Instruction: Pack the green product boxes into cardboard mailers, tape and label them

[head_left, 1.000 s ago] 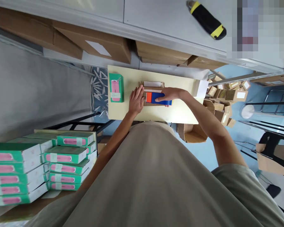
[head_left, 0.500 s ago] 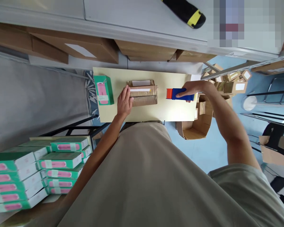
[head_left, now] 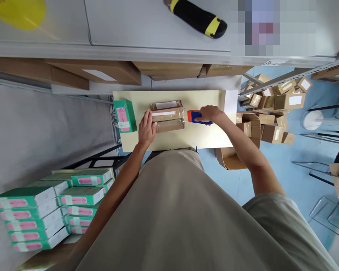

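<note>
On the pale board (head_left: 203, 141) lies a brown cardboard box (head_left: 169, 114) with clear tape and white label strips on it. My left hand (head_left: 147, 128) grips the box's left end, fingers over the top and thumb against the near side. In my closed right hand (head_left: 210, 114) is a blue hand tool (head_left: 196, 116) with an orange end. That orange end points left, close to the right end of the box with a small gap between. A green carton (head_left: 125, 116) with a pink picture stands left of my left hand.
A grey shelf (head_left: 158, 34) crosses the top, bearing a black-and-yellow handle (head_left: 199, 19). Cardboard boxes (head_left: 169, 71) sit beneath it. Green cartons (head_left: 79, 201) are stacked at lower left. To the right, an open carton (head_left: 231, 160) and several small boxes (head_left: 288, 101) stand on the blue floor.
My right hand has moved left with the blue tool, from the board's right part to near the box's right end. My left hand stays on the box. The view has shifted slightly.
</note>
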A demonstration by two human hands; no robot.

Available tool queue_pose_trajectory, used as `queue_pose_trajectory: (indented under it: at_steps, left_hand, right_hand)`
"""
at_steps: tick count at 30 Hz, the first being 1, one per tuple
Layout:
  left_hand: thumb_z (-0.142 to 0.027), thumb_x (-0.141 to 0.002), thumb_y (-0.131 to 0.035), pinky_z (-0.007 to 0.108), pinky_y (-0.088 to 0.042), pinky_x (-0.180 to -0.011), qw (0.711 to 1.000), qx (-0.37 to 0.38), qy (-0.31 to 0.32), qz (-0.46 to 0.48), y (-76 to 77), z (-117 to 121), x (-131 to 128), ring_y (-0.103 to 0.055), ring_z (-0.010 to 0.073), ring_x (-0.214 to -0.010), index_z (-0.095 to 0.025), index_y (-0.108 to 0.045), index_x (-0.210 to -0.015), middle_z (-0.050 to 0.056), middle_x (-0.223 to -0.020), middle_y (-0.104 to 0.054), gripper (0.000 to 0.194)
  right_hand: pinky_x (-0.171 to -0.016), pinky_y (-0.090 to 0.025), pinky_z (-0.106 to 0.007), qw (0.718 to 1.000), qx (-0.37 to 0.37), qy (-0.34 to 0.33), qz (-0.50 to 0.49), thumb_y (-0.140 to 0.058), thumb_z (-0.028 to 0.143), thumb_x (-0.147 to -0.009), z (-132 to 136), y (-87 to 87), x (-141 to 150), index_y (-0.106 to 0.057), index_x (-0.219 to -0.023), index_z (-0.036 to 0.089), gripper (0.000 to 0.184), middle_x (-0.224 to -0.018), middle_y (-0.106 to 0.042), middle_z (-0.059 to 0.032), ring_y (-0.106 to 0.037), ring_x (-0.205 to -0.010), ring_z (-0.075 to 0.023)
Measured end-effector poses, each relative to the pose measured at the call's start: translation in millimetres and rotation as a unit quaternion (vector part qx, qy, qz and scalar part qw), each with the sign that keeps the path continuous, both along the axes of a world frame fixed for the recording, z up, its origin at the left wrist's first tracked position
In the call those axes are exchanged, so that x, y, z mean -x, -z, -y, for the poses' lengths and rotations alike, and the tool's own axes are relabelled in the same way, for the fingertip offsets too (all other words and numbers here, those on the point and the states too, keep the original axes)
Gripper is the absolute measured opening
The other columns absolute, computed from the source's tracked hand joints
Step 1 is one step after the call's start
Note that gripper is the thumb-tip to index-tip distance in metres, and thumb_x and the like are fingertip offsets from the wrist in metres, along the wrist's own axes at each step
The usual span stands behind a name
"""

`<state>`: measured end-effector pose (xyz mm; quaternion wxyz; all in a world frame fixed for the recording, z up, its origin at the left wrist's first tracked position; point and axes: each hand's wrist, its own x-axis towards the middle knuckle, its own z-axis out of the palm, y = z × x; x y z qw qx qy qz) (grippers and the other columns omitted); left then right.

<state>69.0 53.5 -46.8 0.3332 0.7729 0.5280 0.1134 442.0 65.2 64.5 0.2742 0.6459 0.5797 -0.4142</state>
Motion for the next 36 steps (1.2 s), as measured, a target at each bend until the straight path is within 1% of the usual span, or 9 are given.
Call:
queue_pose_trajectory:
  at_steps: [5,10,15,19,22,27,30,33,36]
  left_hand:
    - [-0.075,-0.114,-0.018,0.053,-0.024,-0.146,1.000,0.004,-0.001,-0.004,-1.8,0.2,-1.6,-0.028,0.0326,-0.179,-0.012,-0.040,-0.179,0.023,-0.188,-0.034,0.093]
    - [-0.073,-0.115,-0.018,0.053,-0.025,-0.146,1.000,-0.004,0.006,-0.002,-2.6,-0.6,-3.0,-0.028,0.0322,-0.179,-0.009,-0.040,-0.178,0.025,-0.187,-0.036,0.093]
    - [-0.072,-0.115,-0.020,0.053,-0.024,-0.146,1.000,-0.009,0.008,0.015,-0.4,-1.0,-2.1,-0.030,0.0317,-0.179,-0.010,-0.042,-0.177,0.025,-0.187,-0.037,0.091]
    - [-0.075,-0.114,-0.021,0.058,-0.023,-0.146,0.999,-0.018,-0.002,0.027,-15.1,-0.4,-7.0,-0.029,0.0351,-0.179,-0.011,-0.044,-0.177,0.024,-0.186,-0.038,0.093]
    - [-0.072,-0.116,-0.023,0.062,-0.023,-0.146,0.995,-0.077,-0.028,0.061,-52.8,-4.5,-25.9,-0.025,0.0365,-0.180,-0.015,-0.041,-0.179,0.021,-0.185,-0.042,0.087]
    - [-0.050,-0.121,-0.024,0.058,-0.028,-0.147,0.963,-0.232,0.013,0.135,-145.1,-42.1,-77.2,-0.035,0.0327,-0.177,-0.028,-0.029,-0.186,0.014,-0.185,-0.044,0.068]
    - [-0.040,-0.122,-0.019,0.054,-0.031,-0.146,0.945,-0.289,-0.020,0.154,-186.1,-84.8,-98.6,-0.037,0.0299,-0.176,-0.030,-0.025,-0.187,0.013,-0.186,-0.041,0.066]
    - [-0.031,-0.119,-0.027,0.051,-0.031,-0.147,0.935,-0.302,-0.046,0.182,-203.0,-124.7,-104.6,-0.037,0.0279,-0.176,-0.028,-0.027,-0.186,0.012,-0.186,-0.040,0.067]
    - [-0.025,-0.114,-0.037,0.053,-0.032,-0.147,0.940,-0.272,-0.037,0.202,-196.4,-142.6,-98.1,-0.041,0.0292,-0.173,-0.024,-0.033,-0.184,0.012,-0.183,-0.047,0.070]
  right_hand:
    - [-0.100,-0.061,-0.043,0.998,-0.043,-0.003,0.040,-0.075,0.051,-0.107,11.0,2.0,21.8,-0.080,-0.135,0.010,0.050,-0.121,-0.085,-0.0266,-0.081,-0.121,-0.0413]
    - [-0.094,-0.059,-0.043,0.996,-0.071,0.006,0.061,-0.071,0.046,-0.109,19.4,12.8,42.6,-0.082,-0.130,0.011,0.042,-0.128,-0.083,-0.0272,-0.081,-0.120,-0.0402]
    - [-0.090,-0.058,-0.042,0.990,-0.089,0.048,0.096,-0.061,0.017,-0.109,39.0,23.1,60.8,-0.082,-0.125,0.010,0.027,-0.126,-0.084,-0.0278,-0.081,-0.119,-0.0375]
    - [-0.088,-0.060,-0.043,0.975,-0.144,0.136,0.099,-0.053,0.038,-0.116,62.3,-9.1,69.1,-0.073,-0.137,0.006,0.043,-0.126,-0.082,-0.0333,-0.081,-0.118,-0.0423]
    - [-0.087,-0.060,-0.043,0.956,-0.220,0.168,0.098,-0.044,0.046,-0.119,63.8,-59.7,75.9,-0.061,-0.147,0.000,0.057,-0.120,-0.081,-0.0342,-0.082,-0.111,-0.0435]
    - [-0.091,-0.061,-0.048,0.913,-0.392,0.107,0.038,-0.039,0.043,-0.118,4.3,-146.0,104.3,-0.046,-0.158,0.004,0.057,-0.123,-0.079,-0.0281,-0.079,-0.108,-0.0444]
    - [-0.102,-0.059,-0.051,0.878,-0.478,0.024,0.027,-0.033,0.035,-0.118,-57.6,-175.9,125.3,-0.042,-0.163,0.004,0.055,-0.131,-0.076,-0.0284,-0.077,-0.115,-0.0428]
    - [-0.117,-0.052,-0.051,0.854,-0.516,-0.041,0.051,-0.030,0.027,-0.119,-115.6,-184.6,140.2,-0.046,-0.161,0.001,0.052,-0.137,-0.074,-0.0291,-0.074,-0.124,-0.0397]
    - [-0.126,-0.045,-0.050,0.852,-0.512,-0.081,0.073,-0.034,0.022,-0.118,-154.4,-177.4,148.1,-0.049,-0.161,-0.002,0.052,-0.145,-0.071,-0.0307,-0.070,-0.134,-0.0382]
